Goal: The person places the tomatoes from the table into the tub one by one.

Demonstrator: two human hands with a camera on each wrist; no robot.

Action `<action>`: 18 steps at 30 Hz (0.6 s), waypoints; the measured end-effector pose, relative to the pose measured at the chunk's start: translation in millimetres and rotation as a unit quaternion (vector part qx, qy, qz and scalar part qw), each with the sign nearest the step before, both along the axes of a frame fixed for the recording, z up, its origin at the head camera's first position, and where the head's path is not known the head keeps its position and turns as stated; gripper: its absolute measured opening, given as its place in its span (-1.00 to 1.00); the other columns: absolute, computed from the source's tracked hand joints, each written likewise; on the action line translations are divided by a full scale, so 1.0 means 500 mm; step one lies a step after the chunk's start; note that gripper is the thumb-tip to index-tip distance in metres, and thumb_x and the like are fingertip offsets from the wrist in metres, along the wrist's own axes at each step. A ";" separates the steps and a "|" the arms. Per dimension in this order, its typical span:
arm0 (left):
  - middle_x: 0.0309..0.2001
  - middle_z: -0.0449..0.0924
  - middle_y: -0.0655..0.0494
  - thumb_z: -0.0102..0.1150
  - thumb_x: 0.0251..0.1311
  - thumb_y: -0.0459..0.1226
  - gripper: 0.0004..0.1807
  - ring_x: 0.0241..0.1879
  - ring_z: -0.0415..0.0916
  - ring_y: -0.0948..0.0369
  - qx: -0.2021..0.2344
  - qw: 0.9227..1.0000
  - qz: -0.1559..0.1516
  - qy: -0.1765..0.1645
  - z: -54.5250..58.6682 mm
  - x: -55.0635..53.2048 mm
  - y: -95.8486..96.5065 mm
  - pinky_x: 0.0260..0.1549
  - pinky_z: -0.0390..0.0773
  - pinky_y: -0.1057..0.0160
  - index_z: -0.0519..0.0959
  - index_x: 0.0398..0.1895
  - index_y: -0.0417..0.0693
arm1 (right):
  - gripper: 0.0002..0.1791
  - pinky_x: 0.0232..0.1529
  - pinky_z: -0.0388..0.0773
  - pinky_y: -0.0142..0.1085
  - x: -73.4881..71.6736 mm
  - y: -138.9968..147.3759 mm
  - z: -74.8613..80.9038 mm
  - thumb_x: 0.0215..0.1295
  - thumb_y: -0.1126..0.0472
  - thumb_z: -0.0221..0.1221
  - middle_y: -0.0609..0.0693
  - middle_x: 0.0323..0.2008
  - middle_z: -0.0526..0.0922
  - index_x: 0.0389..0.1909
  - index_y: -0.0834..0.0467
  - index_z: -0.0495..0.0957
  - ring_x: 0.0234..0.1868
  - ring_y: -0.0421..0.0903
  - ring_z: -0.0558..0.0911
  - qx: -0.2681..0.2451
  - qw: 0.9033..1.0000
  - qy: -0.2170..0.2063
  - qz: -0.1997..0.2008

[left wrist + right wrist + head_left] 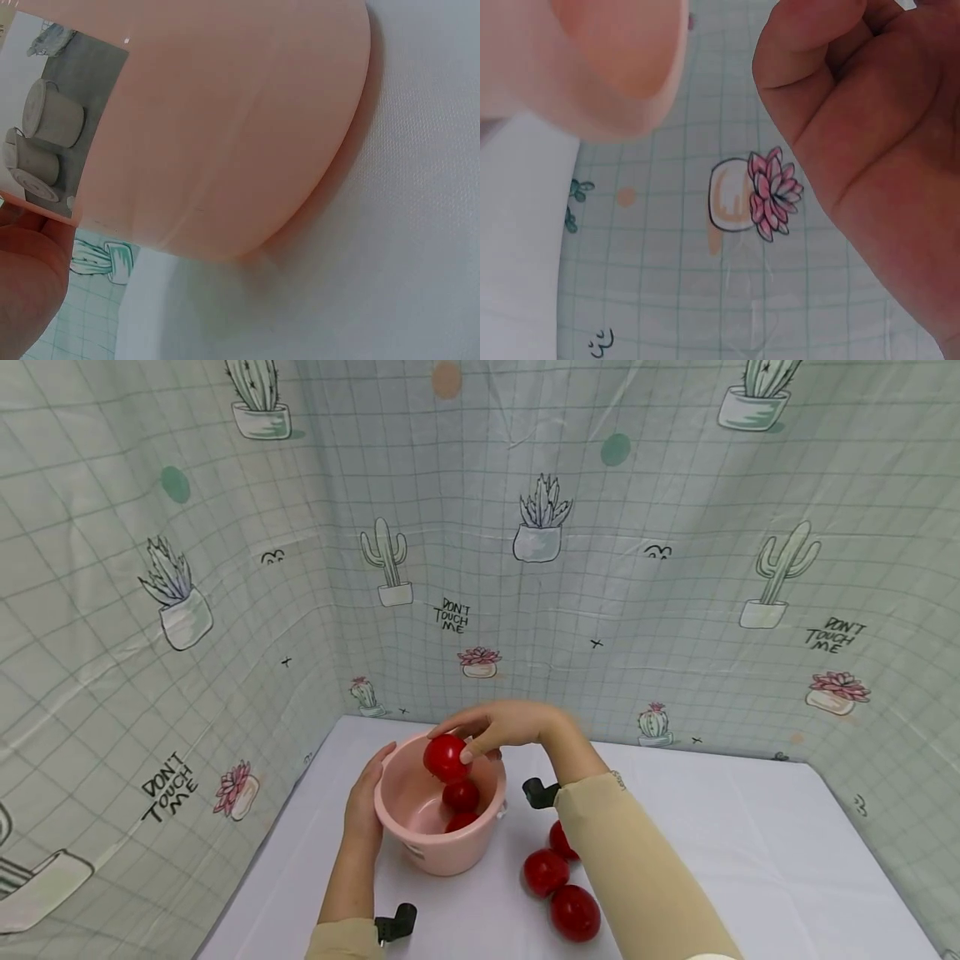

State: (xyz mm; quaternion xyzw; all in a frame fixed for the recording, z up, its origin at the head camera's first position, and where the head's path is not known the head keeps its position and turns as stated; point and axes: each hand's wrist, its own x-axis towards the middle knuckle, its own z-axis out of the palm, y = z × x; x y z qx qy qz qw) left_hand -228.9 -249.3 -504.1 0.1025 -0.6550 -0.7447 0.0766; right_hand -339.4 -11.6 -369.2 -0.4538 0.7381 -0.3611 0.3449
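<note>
A pink bucket (442, 853) stands on the white table, its open top facing the head view. My left hand (365, 806) grips its left side at the rim. In the left wrist view, part of that hand (34, 281) shows beside the bucket's label. Over the bucket's opening, my right hand (517, 724) pinches a glossy red apple (446, 757) between thumb and fingers. Below it, another red apple (461, 795) and a partly hidden one (461, 821) lie inside the bucket. The right wrist view shows the palm (885, 150) beside the bucket's rim (656, 120), without the held apple.
To the right of the bucket, several red apples (546, 872) lie on the white table (720, 843), one partly behind the right forearm. A cloth (480, 527) printed with cacti and a grid rises behind the table and along its sides.
</note>
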 end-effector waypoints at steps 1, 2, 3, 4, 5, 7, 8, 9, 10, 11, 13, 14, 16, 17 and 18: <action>0.37 0.36 0.42 -0.20 0.45 0.14 -0.57 0.41 0.24 0.27 0.000 1.000 0.001 -0.001 0.000 0.000 -0.001 0.37 0.36 0.04 0.39 0.32 0.51 | -0.45 -0.42 0.49 -0.31 -0.001 -0.008 0.000 0.28 0.05 0.25 -0.10 0.12 0.60 0.31 -0.20 0.46 -0.41 -0.06 0.49 0.004 1.000 0.001 0.004; 0.37 0.37 0.43 -0.18 0.44 0.14 -0.57 0.40 0.24 0.27 0.001 1.000 0.000 -0.002 0.000 0.000 -0.002 0.36 0.37 0.04 0.39 0.32 0.52 | -0.45 -0.42 0.50 -0.32 -0.001 -0.015 0.000 0.28 0.05 0.25 -0.10 0.11 0.60 0.31 -0.21 0.46 -0.41 -0.08 0.50 0.010 1.000 0.004 0.006; 0.36 0.37 0.44 -0.17 0.44 0.14 -0.58 0.40 0.25 0.28 0.001 1.000 -0.001 -0.004 0.001 0.000 -0.003 0.35 0.39 0.05 0.39 0.31 0.54 | -0.46 -0.41 0.51 -0.33 -0.001 -0.022 0.001 0.29 0.06 0.24 -0.10 0.10 0.60 0.31 -0.21 0.46 -0.41 -0.09 0.50 0.016 1.000 0.008 0.009; 0.36 0.37 0.44 -0.17 0.44 0.13 -0.58 0.40 0.25 0.28 0.002 1.000 -0.002 -0.004 0.000 -0.001 -0.004 0.34 0.39 0.05 0.40 0.31 0.53 | -0.46 -0.40 0.51 -0.33 -0.002 -0.029 0.000 0.29 0.07 0.24 -0.10 0.10 0.60 0.31 -0.21 0.46 -0.41 -0.10 0.51 0.022 1.000 0.009 0.010; 0.36 0.37 0.45 -0.16 0.44 0.13 -0.58 0.39 0.25 0.28 0.004 1.000 -0.001 -0.004 0.000 -0.001 -0.005 0.34 0.39 0.06 0.40 0.31 0.53 | -0.46 -0.40 0.50 -0.33 -0.003 -0.036 0.000 0.29 0.08 0.23 -0.10 0.09 0.61 0.31 -0.21 0.46 -0.41 -0.10 0.50 0.028 0.999 0.009 0.012; 0.35 0.37 0.45 -0.15 0.43 0.14 -0.58 0.39 0.25 0.29 0.005 1.000 -0.001 -0.004 -0.001 -0.001 -0.006 0.34 0.40 0.06 0.41 0.30 0.53 | -0.45 -0.40 0.49 -0.33 -0.004 -0.047 0.000 0.30 0.11 0.21 -0.11 0.08 0.61 0.32 -0.18 0.46 -0.41 -0.10 0.49 0.041 0.999 0.008 0.016; 0.35 0.37 0.45 -0.14 0.42 0.15 -0.58 0.39 0.25 0.29 0.004 1.000 0.000 -0.005 -0.001 -0.002 -0.006 0.33 0.40 0.06 0.41 0.30 0.54 | -0.45 -0.41 0.48 -0.33 -0.004 -0.052 0.000 0.29 0.12 0.21 -0.11 0.06 0.61 0.33 -0.17 0.46 -0.41 -0.10 0.48 0.045 0.999 0.008 0.017; 0.35 0.37 0.45 -0.14 0.42 0.15 -0.57 0.39 0.25 0.28 0.003 1.000 0.001 -0.004 -0.001 -0.002 -0.006 0.33 0.40 0.05 0.41 0.30 0.54 | -0.45 -0.41 0.47 -0.33 -0.005 -0.057 0.000 0.29 0.13 0.20 -0.11 0.03 0.62 0.32 -0.17 0.46 -0.39 -0.09 0.48 0.049 0.999 0.008 0.019; 0.36 0.37 0.45 -0.14 0.41 0.16 -0.57 0.39 0.25 0.28 0.002 1.000 0.002 -0.004 -0.002 -0.002 -0.006 0.33 0.40 0.05 0.41 0.30 0.54 | -0.44 -0.39 0.47 -0.33 -0.005 -0.063 0.000 0.28 0.13 0.20 -0.11 0.02 0.62 0.33 -0.16 0.46 -0.36 -0.09 0.49 0.052 0.998 0.008 0.022; 0.36 0.37 0.45 -0.13 0.41 0.17 -0.57 0.40 0.25 0.28 0.001 1.000 0.003 -0.005 -0.003 -0.002 -0.006 0.33 0.40 0.05 0.41 0.30 0.55 | -0.44 -0.37 0.49 -0.32 -0.006 -0.068 0.000 0.27 0.13 0.21 -0.11 0.02 0.62 0.32 -0.17 0.46 -0.31 -0.09 0.50 0.056 0.998 0.009 0.024; 0.37 0.36 0.43 -0.14 0.41 0.16 -0.56 0.41 0.23 0.26 -0.002 1.000 0.003 -0.003 -0.004 -0.002 -0.006 0.35 0.38 0.04 0.40 0.31 0.53 | -0.44 -0.35 0.52 -0.30 -0.007 -0.077 -0.001 0.26 0.10 0.23 -0.10 -0.03 0.61 0.31 -0.19 0.47 -0.25 -0.04 0.52 0.064 0.997 0.018 0.028; 0.38 0.35 0.42 -0.14 0.41 0.16 -0.56 0.42 0.22 0.25 -0.002 1.000 0.002 -0.001 -0.005 -0.002 -0.006 0.35 0.37 0.03 0.40 0.32 0.52 | -0.44 -0.33 0.54 -0.29 -0.007 -0.082 -0.001 0.25 0.09 0.24 -0.10 -0.04 0.60 0.31 -0.20 0.48 -0.22 -0.01 0.53 0.070 0.997 0.023 0.029; 0.40 0.34 0.41 -0.16 0.42 0.16 -0.55 0.45 0.19 0.24 -0.004 1.000 0.000 0.001 -0.005 -0.001 -0.006 0.37 0.35 0.02 0.39 0.33 0.51 | -0.43 -0.27 0.58 -0.25 -0.008 -0.091 -0.002 0.25 0.06 0.26 -0.11 -0.03 0.60 0.31 -0.20 0.47 -0.16 0.03 0.55 0.083 0.996 0.026 0.032; 0.40 0.33 0.41 -0.16 0.42 0.16 -0.55 0.45 0.18 0.23 -0.005 1.000 0.000 0.001 -0.004 0.000 -0.006 0.37 0.34 0.02 0.39 0.33 0.52 | -0.43 -0.25 0.59 -0.24 -0.008 -0.096 -0.002 0.25 0.05 0.27 -0.11 -0.03 0.59 0.31 -0.19 0.47 -0.14 0.04 0.55 0.089 0.995 0.027 0.033; 0.40 0.33 0.41 -0.15 0.41 0.16 -0.55 0.46 0.18 0.23 -0.005 1.000 0.002 0.000 -0.003 0.001 -0.007 0.37 0.34 0.02 0.39 0.33 0.52 | -0.43 -0.25 0.59 -0.23 -0.008 -0.100 -0.002 0.24 0.04 0.28 -0.10 -0.04 0.59 0.31 -0.18 0.47 -0.14 0.04 0.54 0.095 0.995 0.026 0.034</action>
